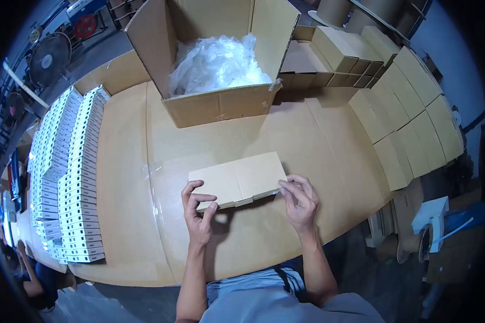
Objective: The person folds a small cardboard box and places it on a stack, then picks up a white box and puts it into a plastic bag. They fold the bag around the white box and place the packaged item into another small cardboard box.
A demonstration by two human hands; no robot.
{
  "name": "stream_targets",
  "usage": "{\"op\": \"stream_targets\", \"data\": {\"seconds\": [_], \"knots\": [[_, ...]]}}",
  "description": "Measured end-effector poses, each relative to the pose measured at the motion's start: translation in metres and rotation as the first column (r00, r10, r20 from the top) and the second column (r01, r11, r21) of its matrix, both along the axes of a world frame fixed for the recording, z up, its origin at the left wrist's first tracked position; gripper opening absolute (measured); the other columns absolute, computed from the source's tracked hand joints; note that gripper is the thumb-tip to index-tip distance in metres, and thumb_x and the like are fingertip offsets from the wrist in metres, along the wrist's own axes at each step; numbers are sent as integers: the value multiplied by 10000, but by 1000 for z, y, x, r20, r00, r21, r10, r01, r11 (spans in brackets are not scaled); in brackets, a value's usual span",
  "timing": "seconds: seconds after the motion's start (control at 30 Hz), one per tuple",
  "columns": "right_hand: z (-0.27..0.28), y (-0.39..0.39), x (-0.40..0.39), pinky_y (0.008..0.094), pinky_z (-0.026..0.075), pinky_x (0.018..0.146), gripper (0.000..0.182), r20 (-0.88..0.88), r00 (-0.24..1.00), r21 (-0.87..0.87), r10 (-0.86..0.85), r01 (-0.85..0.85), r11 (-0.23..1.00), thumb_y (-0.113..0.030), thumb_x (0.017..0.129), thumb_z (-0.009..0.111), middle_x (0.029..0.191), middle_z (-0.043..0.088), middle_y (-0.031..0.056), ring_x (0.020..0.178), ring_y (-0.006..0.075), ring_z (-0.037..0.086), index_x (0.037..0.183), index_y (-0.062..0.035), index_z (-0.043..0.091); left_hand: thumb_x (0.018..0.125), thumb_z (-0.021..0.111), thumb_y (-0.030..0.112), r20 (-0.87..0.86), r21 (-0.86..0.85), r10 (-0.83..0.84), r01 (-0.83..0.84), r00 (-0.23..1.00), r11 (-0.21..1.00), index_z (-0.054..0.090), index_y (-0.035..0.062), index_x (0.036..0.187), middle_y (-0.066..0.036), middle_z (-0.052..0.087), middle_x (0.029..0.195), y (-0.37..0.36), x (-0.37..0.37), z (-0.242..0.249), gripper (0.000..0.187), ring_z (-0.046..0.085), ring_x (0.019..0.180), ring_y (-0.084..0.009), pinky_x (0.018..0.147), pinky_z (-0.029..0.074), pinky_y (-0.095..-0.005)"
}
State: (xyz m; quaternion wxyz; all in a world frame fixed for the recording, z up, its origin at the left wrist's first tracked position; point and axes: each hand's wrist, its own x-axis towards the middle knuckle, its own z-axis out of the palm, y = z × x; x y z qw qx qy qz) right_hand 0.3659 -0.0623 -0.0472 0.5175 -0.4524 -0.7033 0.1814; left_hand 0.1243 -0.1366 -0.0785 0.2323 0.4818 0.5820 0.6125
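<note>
A flat brown cardboard box [237, 177] is held slightly tilted above the cardboard-covered table [242, 237], its flap edge facing me. My left hand [198, 212] grips its left front corner, thumb at the front edge and fingers bent over the top. At the right end, my right hand [299, 200] pinches the corner between thumb and fingers. Behind it stands a large open carton [223, 107] with clear plastic bags [221, 62] inside.
Long stacks of small white boxes [81, 188] line the left side. Brown boxes [409, 124] are stacked at the right and back right [345, 48]. Another person's arm [31, 274] shows at the lower left. Spools [415, 243] lie beyond the right edge.
</note>
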Motion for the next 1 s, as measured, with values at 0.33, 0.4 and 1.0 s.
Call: {"op": "stream_targets", "data": {"seconds": [0.33,0.4,1.0], "knots": [[-5,6,5,340,570,737,187,33,999,133,12,-16,991,56,750,828,983,719,121,871,261,702,906,-8,749,803,735,204,35,-27,-5,6,999,1000,685,78,887,-140,523,1356,0,-1,7,159,447,1358,-303,1090,388,-458],[-9,8,6,338,570,734,185,34,999,152,2,-8,988,53,746,832,987,721,123,870,261,701,901,-7,750,806,734,204,39,-29,-6,7,999,1000,686,79,886,-138,522,1355,0,-1,7,156,447,1357,-302,1088,390,-456],[-1,8,9,515,493,1076,103,325,921,146,214,-273,951,-13,851,704,1205,727,142,1275,397,610,951,4,716,762,692,214,92,55,57,-62,994,997,682,40,864,-198,536,1357,3,8,-3,202,451,1351,-323,1180,274,-493]]}}
